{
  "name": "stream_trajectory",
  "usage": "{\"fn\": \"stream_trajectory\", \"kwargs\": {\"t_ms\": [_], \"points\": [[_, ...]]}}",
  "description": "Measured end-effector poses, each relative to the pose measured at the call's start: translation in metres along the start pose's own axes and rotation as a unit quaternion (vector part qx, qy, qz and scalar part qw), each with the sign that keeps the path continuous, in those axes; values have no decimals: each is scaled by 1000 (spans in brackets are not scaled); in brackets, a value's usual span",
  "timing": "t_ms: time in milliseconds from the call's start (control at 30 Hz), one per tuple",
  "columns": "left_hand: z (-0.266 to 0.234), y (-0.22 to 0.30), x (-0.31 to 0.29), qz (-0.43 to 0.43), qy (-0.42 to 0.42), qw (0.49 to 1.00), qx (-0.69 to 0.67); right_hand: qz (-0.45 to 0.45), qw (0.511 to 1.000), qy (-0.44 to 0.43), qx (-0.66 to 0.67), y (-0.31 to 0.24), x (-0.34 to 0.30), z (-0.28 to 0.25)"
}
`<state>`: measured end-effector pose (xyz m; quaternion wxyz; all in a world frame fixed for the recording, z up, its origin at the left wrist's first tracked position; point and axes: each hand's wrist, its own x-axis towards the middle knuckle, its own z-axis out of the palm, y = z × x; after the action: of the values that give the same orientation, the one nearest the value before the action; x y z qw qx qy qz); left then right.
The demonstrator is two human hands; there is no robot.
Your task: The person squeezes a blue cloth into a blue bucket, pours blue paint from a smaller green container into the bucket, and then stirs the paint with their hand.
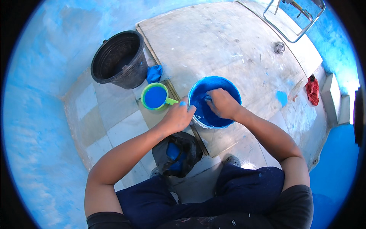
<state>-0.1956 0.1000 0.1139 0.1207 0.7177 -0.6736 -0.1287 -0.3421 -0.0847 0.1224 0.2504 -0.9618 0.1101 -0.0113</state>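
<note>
A round paint bucket (198,81) holding deep blue paint stands in front of me, its inner wall smeared blue. My left hand (179,116) is closed on the bucket's near left rim, with blue paint on its knuckles. Inside the opening, over the paint, is my right hand (224,104), its fingers curled together; whatever they hold, if anything, is hidden. Left of the bucket sits a lime green dipper (143,100) filled with blue liquid. Its handle points toward my left hand and ends just beside it.
A big black tub (139,70) stands far left, with a crumpled blue bag (154,73) beside it. Near my feet lies a black plastic bag (192,149) with something blue inside. A red cloth or bag (312,91) and a metal-framed chair (297,38) are at the right.
</note>
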Motion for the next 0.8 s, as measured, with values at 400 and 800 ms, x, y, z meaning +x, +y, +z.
{"fn": "stream_trajectory", "kwargs": {"t_ms": [400,800], "points": [[5,-1,5,15,30,999,-3,-32,993,110,13,16,5,17],[21,-6,9,-54,38,994,-91,35,998,1,57,21,7,16]]}}
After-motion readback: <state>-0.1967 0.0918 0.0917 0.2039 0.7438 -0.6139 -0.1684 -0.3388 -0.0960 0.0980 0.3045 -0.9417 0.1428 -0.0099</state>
